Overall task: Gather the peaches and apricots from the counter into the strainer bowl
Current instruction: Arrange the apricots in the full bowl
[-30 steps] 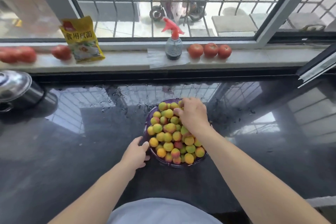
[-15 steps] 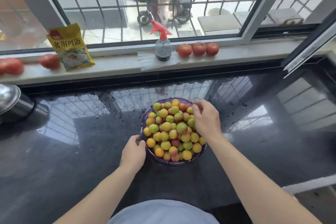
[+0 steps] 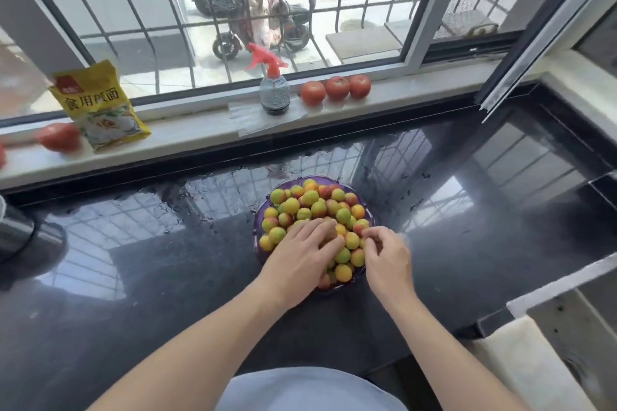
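Both hands over a heaped bowl of fruit on a wet black counter

At frame centre, the left hand [image 3: 300, 260] lay spread on the peaches and apricots [image 3: 310, 207] in the purple strainer bowl [image 3: 258, 210]; the right hand [image 3: 387, 257], fingers curled, perhaps pinched one at the bowl's right rim.

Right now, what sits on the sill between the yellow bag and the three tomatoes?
Head view: only a spray bottle with a red trigger, standing on a clear sheet. Bag is to its left, tomatoes to its right.
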`<state>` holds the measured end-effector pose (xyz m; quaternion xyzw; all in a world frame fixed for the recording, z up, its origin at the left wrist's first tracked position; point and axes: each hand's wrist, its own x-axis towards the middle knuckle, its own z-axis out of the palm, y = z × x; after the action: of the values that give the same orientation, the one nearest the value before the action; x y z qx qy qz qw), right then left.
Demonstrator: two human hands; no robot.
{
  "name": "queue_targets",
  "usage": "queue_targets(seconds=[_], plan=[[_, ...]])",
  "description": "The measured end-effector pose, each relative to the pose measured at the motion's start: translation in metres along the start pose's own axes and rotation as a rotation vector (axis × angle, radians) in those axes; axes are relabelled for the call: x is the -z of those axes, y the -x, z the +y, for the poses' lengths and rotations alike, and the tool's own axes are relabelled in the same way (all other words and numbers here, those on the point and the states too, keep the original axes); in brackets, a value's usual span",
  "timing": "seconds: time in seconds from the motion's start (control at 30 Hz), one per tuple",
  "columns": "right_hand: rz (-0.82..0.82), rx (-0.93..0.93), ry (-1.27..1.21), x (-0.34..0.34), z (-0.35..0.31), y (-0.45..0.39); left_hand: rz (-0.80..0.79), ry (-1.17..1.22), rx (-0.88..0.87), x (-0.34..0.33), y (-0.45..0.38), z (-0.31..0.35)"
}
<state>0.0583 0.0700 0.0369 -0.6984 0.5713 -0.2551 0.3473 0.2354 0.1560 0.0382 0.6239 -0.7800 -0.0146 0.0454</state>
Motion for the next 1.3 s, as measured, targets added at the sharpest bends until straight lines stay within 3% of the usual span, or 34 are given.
queue_targets(seconds=[0.2, 0.4, 0.53, 0.67, 0.73, 0.8, 1.0, 1.3], plan=[[-0.032, 0.065, 0.03, -0.015, 0.002, 0.004, 0.129, 0.032, -0.115, -0.019, 0.041, 0.005], [-0.029, 0.122, 0.067, -0.016, -0.002, 0.008, 0.095, -0.045, -0.164, -0.035, 0.044, 0.017], [-0.045, 0.149, 0.103, -0.014, 0.005, 0.016, 0.085, 0.067, -0.153, -0.035, 0.046, 0.013], [-0.052, 0.206, 0.151, -0.014, 0.006, 0.018, 0.11, 0.062, 0.101, -0.022, 0.027, 0.0], [-0.058, 0.216, 0.177, -0.016, 0.003, 0.015, 0.024, 0.025, 0.2, -0.019, 0.016, -0.009], [-0.084, 0.23, 0.22, -0.017, -0.002, 0.01, -0.046, 0.007, 0.205, -0.019, 0.013, -0.014], [-0.126, 0.25, 0.257, -0.018, -0.006, 0.004, 0.048, 0.035, 0.321, -0.028, 0.05, -0.022], [-0.131, 0.344, 0.252, -0.023, 0.001, 0.019, 0.066, 0.238, 0.4, -0.042, 0.07, -0.023]])
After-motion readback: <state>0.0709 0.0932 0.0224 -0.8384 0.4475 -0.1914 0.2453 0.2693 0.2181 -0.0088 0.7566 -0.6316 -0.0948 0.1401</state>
